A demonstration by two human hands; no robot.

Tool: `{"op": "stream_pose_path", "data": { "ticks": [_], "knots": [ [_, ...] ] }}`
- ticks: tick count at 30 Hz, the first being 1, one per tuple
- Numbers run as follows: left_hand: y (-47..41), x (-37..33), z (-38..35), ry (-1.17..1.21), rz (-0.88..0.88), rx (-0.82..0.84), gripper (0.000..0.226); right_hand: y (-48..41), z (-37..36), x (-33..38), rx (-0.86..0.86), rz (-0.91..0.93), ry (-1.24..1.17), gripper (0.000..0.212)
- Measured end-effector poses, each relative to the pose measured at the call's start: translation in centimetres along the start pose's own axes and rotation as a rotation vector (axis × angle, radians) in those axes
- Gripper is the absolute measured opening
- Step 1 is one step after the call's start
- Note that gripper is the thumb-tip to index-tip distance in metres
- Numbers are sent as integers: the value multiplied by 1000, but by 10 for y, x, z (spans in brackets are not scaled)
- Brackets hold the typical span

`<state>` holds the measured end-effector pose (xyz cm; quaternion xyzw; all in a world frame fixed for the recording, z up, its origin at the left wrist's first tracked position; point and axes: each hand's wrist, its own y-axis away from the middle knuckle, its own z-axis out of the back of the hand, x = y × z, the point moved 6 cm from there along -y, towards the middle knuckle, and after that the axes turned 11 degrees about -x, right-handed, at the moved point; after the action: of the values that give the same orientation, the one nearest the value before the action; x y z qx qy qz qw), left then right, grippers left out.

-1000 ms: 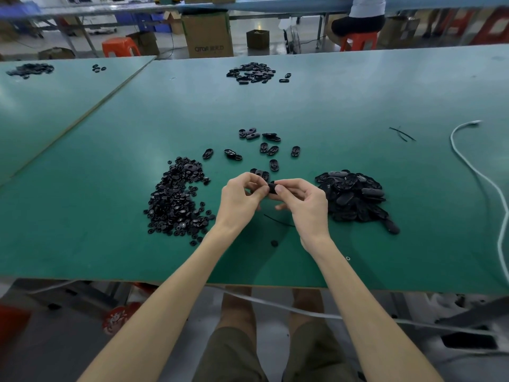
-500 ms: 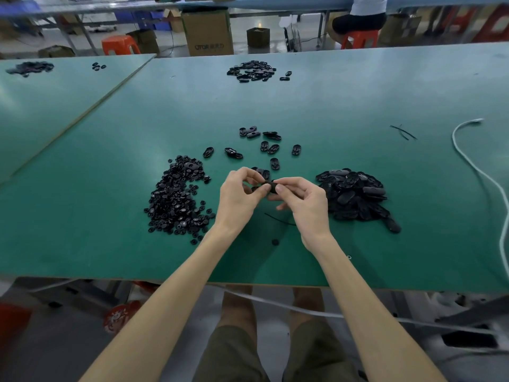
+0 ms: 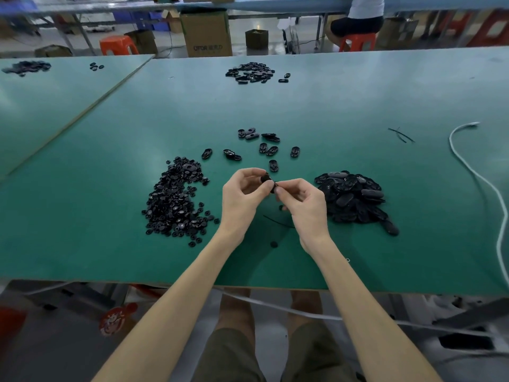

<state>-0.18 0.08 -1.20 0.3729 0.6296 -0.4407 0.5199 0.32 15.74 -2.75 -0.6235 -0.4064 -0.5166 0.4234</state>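
The left hand is pinching a small disc between thumb and curled fingertips, and the right hand is gripping an oval shell the same way. The two parts are meeting in the air just left of the shell pile, above the green table. To seat the disc well, the person is probably needing to line it up square over the shell's recess and press evenly, since a tilted disc is likely jamming or popping out. Holding the shell by its edges is leaving that recess free. The disc pile is lying further left of the shell pile, within easy reach, and some loose pieces are sitting just behind it to the left. A white cord is snaking along to the right of the shell pile, and another heap is lying well behind it. Further back still — past the table's far edge — a box, an orange stool and a seated person are showing on a workshop floor.
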Motion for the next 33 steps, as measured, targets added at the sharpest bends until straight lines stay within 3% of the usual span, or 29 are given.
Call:
{"op": "stream_pose_path", "data": {
  "ticks": [5, 9, 33],
  "knots": [
    [-1, 11, -1, 138, 131, 74, 24, 2, -3, 0, 44, -16, 19, 11],
    [3, 10, -6, 135, 107, 140, 28, 3, -4, 1, 62, -16, 12, 10],
    [4, 8, -4, 79, 109, 179, 30, 6, -6, 2, 81, -17, 130, 14]
  ]
}}
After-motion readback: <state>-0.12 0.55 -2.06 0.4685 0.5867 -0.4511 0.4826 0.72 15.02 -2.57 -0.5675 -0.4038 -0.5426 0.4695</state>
